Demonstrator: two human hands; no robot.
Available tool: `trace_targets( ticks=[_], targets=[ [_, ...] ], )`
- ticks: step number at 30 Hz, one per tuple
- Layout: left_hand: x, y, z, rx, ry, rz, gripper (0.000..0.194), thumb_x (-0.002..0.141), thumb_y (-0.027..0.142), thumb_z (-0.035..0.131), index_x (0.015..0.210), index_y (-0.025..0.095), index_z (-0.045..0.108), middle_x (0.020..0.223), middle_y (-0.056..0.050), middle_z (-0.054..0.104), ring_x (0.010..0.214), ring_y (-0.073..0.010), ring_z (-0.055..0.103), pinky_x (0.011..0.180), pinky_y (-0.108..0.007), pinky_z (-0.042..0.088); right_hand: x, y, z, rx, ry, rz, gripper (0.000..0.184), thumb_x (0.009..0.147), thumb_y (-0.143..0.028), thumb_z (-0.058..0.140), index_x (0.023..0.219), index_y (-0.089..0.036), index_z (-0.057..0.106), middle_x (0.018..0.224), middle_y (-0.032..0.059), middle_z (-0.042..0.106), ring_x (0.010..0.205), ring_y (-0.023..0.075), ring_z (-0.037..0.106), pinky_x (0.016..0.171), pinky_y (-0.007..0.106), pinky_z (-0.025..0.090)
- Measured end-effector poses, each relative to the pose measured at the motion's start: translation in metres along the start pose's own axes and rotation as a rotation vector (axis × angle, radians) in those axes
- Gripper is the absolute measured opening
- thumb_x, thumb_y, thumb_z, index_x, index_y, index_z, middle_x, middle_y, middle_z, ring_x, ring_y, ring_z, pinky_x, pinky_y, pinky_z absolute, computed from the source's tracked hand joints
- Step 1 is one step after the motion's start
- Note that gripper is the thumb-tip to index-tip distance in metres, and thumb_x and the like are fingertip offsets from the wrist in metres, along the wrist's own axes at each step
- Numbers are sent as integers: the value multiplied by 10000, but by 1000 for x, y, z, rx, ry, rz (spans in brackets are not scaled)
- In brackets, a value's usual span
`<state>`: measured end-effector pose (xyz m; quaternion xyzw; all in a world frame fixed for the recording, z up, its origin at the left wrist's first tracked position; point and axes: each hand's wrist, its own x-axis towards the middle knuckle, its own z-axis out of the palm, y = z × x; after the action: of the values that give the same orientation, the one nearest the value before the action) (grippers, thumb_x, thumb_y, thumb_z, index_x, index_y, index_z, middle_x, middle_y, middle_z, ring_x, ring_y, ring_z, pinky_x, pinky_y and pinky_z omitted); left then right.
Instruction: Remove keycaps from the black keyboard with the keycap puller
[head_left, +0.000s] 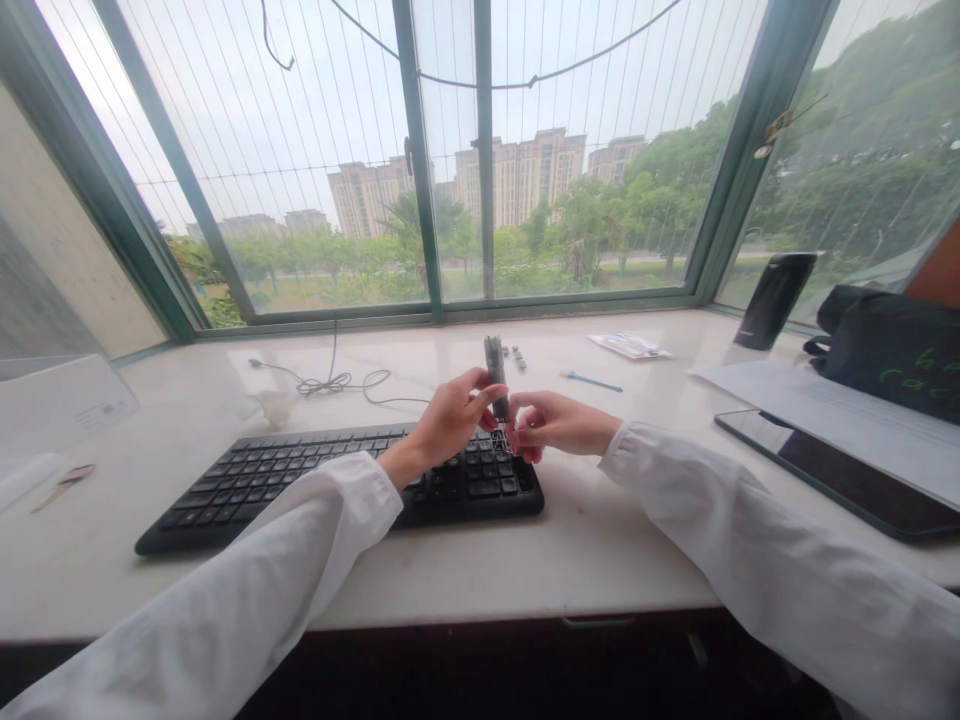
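My left hand (pixel 456 412) is closed round the black handle of a keycap puller (pixel 495 372), held upright over the right end of a black keyboard (pixel 300 470). Thin wire prongs reach down from the handle to the number pad. My right hand (pixel 551 422) is closed in a pinch at these prongs, its fingertips beside the lower end of the puller. Whether a keycap sits between the prongs is too small to tell. Several small keycaps (pixel 517 357) lie on the white table just behind the puller.
A thin cable (pixel 326 383) lies coiled behind the keyboard. Farther right are a blue brush-like stick (pixel 592 381), a small packet (pixel 628 346), a dark tablet (pixel 832 470) partly under paper, a black cylinder (pixel 776 300) and a black bag (pixel 892 345). A key (pixel 66 487) lies left.
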<state>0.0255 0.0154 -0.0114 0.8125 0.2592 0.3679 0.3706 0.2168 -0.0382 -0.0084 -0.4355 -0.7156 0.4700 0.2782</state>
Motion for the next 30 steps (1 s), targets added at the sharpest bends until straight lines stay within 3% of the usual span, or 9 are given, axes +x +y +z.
trace_targets(
  ticks=[6, 14, 21, 30],
  targets=[
    [-1, 1, 1, -2, -26, -10, 352, 926, 507, 503, 867, 162, 543, 729, -18, 650, 619, -144, 660, 550, -223, 513, -4, -3, -3, 4, -52, 21, 384, 736, -423, 765, 883, -162, 525, 716, 2, 659, 597, 130, 659, 566, 248, 530],
    [-1, -1, 0, 24, -24, 11, 327, 944, 473, 482, 866, 161, 543, 734, -14, 647, 631, -137, 652, 572, -223, 507, 0, 4, 2, 103, -26, 29, 533, 687, -440, 802, 1060, -156, 549, 736, -9, 658, 630, 142, 675, 620, 287, 558],
    [-2, 2, -1, 54, -34, 27, 319, 962, 450, 451, 947, 158, 579, 805, -28, 671, 665, -137, 651, 607, -237, 512, 0, 4, 5, 140, -21, 31, 534, 673, -450, 813, 1035, -144, 566, 736, -4, 656, 646, 144, 674, 650, 306, 564],
    [-6, 13, -5, 148, -41, 66, 275, 956, 430, 464, 855, 177, 497, 709, -2, 634, 605, -139, 647, 583, -244, 510, 0, 7, 4, 145, -11, -32, 564, 684, -465, 808, 1085, -149, 568, 716, -16, 657, 642, 133, 662, 649, 298, 558]
  ],
)
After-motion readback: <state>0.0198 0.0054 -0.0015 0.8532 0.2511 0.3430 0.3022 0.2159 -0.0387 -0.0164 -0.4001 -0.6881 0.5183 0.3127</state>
